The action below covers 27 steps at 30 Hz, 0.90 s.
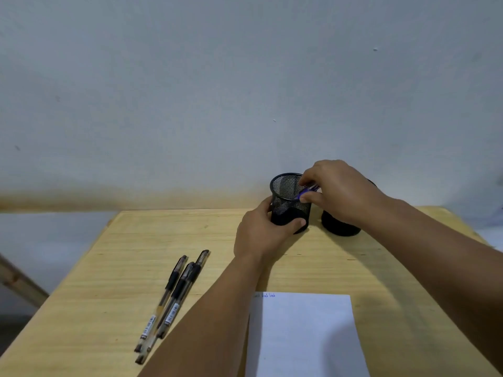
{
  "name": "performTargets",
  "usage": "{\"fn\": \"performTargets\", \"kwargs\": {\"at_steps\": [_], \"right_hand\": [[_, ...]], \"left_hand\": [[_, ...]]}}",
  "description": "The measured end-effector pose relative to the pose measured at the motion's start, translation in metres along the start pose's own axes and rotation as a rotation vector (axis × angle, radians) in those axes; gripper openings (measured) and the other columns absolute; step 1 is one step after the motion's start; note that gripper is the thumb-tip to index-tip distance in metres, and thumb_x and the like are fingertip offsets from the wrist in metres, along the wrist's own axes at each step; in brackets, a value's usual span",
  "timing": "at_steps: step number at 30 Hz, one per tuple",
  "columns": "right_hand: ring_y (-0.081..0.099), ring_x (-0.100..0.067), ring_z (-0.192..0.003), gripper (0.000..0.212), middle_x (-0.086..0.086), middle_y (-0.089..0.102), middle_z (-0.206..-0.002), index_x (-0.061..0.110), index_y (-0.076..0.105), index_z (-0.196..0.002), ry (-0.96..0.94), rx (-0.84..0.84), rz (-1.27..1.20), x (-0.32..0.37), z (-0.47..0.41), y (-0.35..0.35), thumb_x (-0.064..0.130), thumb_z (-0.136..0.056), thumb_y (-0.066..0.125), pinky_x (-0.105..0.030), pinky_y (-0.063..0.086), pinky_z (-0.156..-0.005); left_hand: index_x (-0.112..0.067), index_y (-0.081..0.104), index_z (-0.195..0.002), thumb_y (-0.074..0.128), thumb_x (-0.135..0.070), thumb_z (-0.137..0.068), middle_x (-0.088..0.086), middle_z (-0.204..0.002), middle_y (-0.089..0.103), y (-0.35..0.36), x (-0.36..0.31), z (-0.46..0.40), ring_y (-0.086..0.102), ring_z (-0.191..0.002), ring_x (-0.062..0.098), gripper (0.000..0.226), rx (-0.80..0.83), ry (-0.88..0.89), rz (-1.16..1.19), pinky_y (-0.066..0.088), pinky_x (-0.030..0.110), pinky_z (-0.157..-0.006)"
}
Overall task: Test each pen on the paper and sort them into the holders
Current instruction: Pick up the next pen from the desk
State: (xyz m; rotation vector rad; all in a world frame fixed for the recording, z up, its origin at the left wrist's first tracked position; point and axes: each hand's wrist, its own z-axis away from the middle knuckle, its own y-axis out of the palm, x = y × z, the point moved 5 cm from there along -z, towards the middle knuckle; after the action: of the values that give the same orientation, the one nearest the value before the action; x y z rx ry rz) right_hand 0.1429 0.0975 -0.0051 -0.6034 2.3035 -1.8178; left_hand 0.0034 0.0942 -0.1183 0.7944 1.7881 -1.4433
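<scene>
Two black mesh holders stand at the table's far edge. My left hand [262, 231] grips the left holder [285, 198] around its lower wall. My right hand [334, 190] pinches a blue pen [306, 192] at that holder's rim, the pen slanting into its mouth. The right holder [340, 225] is mostly hidden behind my right wrist. Three black-capped pens [174, 297] lie side by side on the table's left. A white paper sheet [304, 336] lies near me, with small blue scribbles [265, 295] at its top left corner.
The wooden table [136, 240] ends at a pale wall behind the holders. Its left edge runs diagonally past the pens, with a wooden bar [19, 281] below it.
</scene>
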Motion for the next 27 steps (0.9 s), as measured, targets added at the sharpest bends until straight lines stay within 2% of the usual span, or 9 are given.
{"fn": "performTargets", "kwargs": {"at_steps": [4, 6, 7, 9, 11, 14, 19, 22, 27], "right_hand": [[0.055, -0.022, -0.107, 0.039, 0.003, 0.063, -0.119, 0.026, 0.066, -0.119, 0.001, -0.117, 0.083, -0.002, 0.019, -0.010, 0.043, -0.085, 0.069, -0.038, 0.047, -0.084], [0.056, -0.022, -0.102, 0.034, 0.004, 0.064, -0.116, 0.027, 0.068, -0.115, 0.007, -0.212, 0.051, -0.001, 0.030, -0.018, 0.041, -0.085, 0.069, -0.038, 0.046, -0.081], [0.057, -0.023, -0.100, 0.031, 0.004, 0.064, -0.113, 0.026, 0.068, -0.113, 0.014, -0.244, 0.004, 0.000, 0.036, -0.021, 0.039, -0.084, 0.070, -0.037, 0.047, -0.079], [0.057, -0.018, -0.092, 0.028, 0.008, 0.063, -0.102, 0.026, 0.069, -0.109, 0.035, -0.257, -0.111, 0.006, 0.046, -0.020, 0.036, -0.084, 0.070, -0.035, 0.047, -0.076], [0.054, -0.009, -0.082, 0.023, 0.016, 0.059, -0.090, 0.026, 0.069, -0.105, 0.053, -0.199, -0.227, 0.022, 0.055, -0.010, 0.032, -0.083, 0.072, -0.029, 0.043, -0.072], [0.056, -0.003, -0.075, 0.019, 0.021, 0.062, -0.082, 0.029, 0.070, -0.101, 0.046, -0.092, -0.318, 0.054, 0.067, 0.013, 0.035, -0.082, 0.072, -0.026, 0.044, -0.067], [0.061, -0.004, -0.082, 0.030, 0.018, 0.066, -0.093, 0.035, 0.068, -0.106, 0.058, 0.099, -0.443, 0.120, 0.086, 0.060, 0.049, -0.080, 0.071, -0.031, 0.053, -0.072], [0.061, -0.005, -0.087, 0.041, 0.016, 0.065, -0.096, 0.036, 0.066, -0.110, 0.078, 0.177, -0.500, 0.160, 0.102, 0.085, 0.056, -0.074, 0.074, -0.028, 0.051, -0.072], [0.057, -0.005, -0.104, 0.051, 0.017, 0.061, -0.111, 0.037, 0.060, -0.116, 0.093, 0.162, -0.502, 0.200, 0.116, 0.111, 0.061, -0.072, 0.072, -0.029, 0.049, -0.083]], "left_hand": [[-0.039, 0.057, -0.122, 0.080, -0.052, -0.064, -0.019, -0.106, 0.070, -0.003, 0.004, -0.004, 0.064, -0.092, -0.004, 0.063, 0.129, 0.008, 0.040, 0.048, 0.014, -0.076], [-0.030, 0.052, -0.136, 0.082, -0.047, -0.068, -0.011, -0.122, 0.067, -0.011, 0.008, -0.005, 0.062, -0.109, 0.005, 0.076, 0.207, -0.014, 0.045, 0.048, 0.021, -0.090], [-0.027, 0.051, -0.138, 0.081, -0.045, -0.071, -0.008, -0.125, 0.065, -0.017, 0.011, -0.003, 0.060, -0.113, 0.009, 0.075, 0.227, -0.014, 0.020, 0.047, 0.026, -0.096], [-0.025, 0.059, -0.131, 0.076, -0.038, -0.081, -0.008, -0.118, 0.067, -0.037, 0.017, 0.004, 0.060, -0.107, 0.011, 0.055, 0.231, 0.018, -0.062, 0.047, 0.027, -0.093], [-0.028, 0.065, -0.121, 0.070, -0.035, -0.086, -0.012, -0.106, 0.069, -0.063, 0.026, 0.013, 0.061, -0.097, 0.010, 0.035, 0.221, 0.062, -0.171, 0.047, 0.025, -0.085], [-0.030, 0.069, -0.115, 0.067, -0.036, -0.089, -0.014, -0.106, 0.068, -0.104, 0.044, 0.022, 0.059, -0.092, 0.007, 0.027, 0.272, 0.070, -0.298, 0.043, 0.022, -0.079], [-0.027, 0.064, -0.126, 0.062, -0.037, -0.093, -0.009, -0.121, 0.065, -0.151, 0.062, 0.028, 0.058, -0.102, 0.011, 0.034, 0.342, 0.059, -0.394, 0.039, 0.022, -0.082], [-0.025, 0.060, -0.133, 0.060, -0.038, -0.095, -0.006, -0.127, 0.063, -0.157, 0.069, 0.031, 0.055, -0.103, 0.012, 0.040, 0.387, 0.052, -0.418, 0.038, 0.024, -0.086], [-0.027, 0.055, -0.138, 0.059, -0.040, -0.096, 0.001, -0.128, 0.063, -0.150, 0.073, 0.034, 0.054, -0.104, 0.015, 0.045, 0.454, 0.065, -0.403, 0.036, 0.026, -0.088]]}}
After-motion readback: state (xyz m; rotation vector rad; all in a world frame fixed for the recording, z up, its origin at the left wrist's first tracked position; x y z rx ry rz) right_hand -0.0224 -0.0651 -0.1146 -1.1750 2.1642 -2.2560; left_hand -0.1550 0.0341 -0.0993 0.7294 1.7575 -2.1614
